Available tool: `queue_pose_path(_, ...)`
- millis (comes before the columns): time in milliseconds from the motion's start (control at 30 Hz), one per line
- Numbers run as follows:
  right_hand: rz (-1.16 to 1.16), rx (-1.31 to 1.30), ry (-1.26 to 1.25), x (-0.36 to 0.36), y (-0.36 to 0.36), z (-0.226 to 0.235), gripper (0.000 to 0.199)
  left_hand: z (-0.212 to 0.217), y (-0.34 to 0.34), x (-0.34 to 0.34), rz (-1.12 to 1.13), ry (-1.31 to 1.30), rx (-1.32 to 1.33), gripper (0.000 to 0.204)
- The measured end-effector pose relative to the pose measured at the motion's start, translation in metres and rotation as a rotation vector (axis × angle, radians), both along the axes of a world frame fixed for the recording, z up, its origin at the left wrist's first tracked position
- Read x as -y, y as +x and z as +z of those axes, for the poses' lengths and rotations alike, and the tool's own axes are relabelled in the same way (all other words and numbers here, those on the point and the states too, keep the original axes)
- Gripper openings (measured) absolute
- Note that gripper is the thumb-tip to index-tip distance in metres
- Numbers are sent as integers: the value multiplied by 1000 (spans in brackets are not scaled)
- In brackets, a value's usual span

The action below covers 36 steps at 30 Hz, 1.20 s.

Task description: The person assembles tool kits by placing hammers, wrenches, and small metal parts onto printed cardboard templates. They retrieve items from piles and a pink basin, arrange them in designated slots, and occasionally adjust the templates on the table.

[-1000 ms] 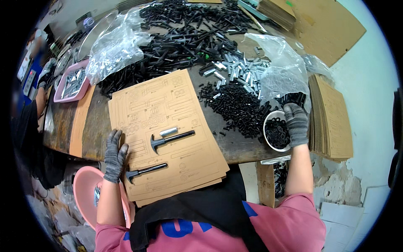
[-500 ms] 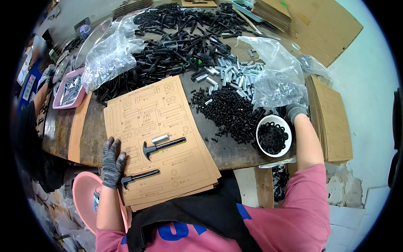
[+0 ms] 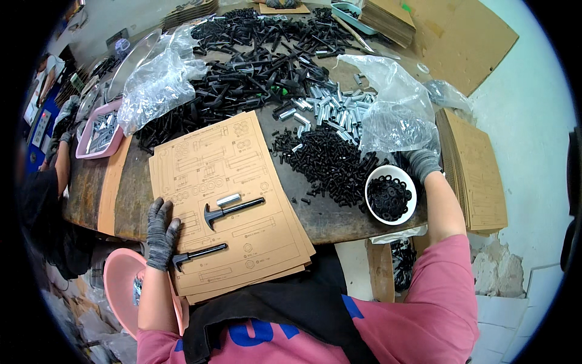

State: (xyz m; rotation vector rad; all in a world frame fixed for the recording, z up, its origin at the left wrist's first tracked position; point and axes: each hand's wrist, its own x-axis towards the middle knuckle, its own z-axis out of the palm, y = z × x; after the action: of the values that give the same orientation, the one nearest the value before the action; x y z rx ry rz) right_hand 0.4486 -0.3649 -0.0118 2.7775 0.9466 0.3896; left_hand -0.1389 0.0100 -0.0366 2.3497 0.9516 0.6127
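Note:
My left hand (image 3: 161,233), in a grey knit glove, rests on the left edge of a stack of printed brown cardboard sheets (image 3: 267,249). Its fingers point forward, holding nothing. On the top sheet lie two black T-handled bolts, an upper one (image 3: 233,208) and a lower one (image 3: 200,255), and a silver metal sleeve (image 3: 228,199). My right hand (image 3: 422,164), gloved alike, reaches behind a white bowl (image 3: 370,205) of black washers (image 3: 390,197), at the lower edge of a clear plastic bag (image 3: 400,115). The bag and bowl hide its fingertips.
Beyond the sheets spread heaps of black T-handled parts (image 3: 242,79), silver sleeves (image 3: 339,109) and black screws (image 3: 324,161). More cardboard (image 3: 473,176) stands at right. A pink tray (image 3: 91,148) is at left, near another person's gloved hand (image 3: 65,138); a pink basin (image 3: 115,267) sits below.
My right hand has shifted slightly left and its fingers have gone farther behind the bowl by the bag. My left hand stays on the sheets. The other person's hand at left has moved lower.

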Motion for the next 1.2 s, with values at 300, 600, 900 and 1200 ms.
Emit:
queue_pose_path(300,67,-795,-13,-7,-94,135,34,13,4,7,9,-80,5,48)
queue_pose_path(600,90,-253,383,-12,73,122,69,-5,-2,-3,-8,-131,106,46)
queue_pose_path(900,-586,-593,551,-33,132,57,74,-10,-5,-2,8,-268,176,46)
queue_pose_path(1200,-490,-450,328,-3,240,-8,51,-31,-13,-21,-67,-182,111,58)
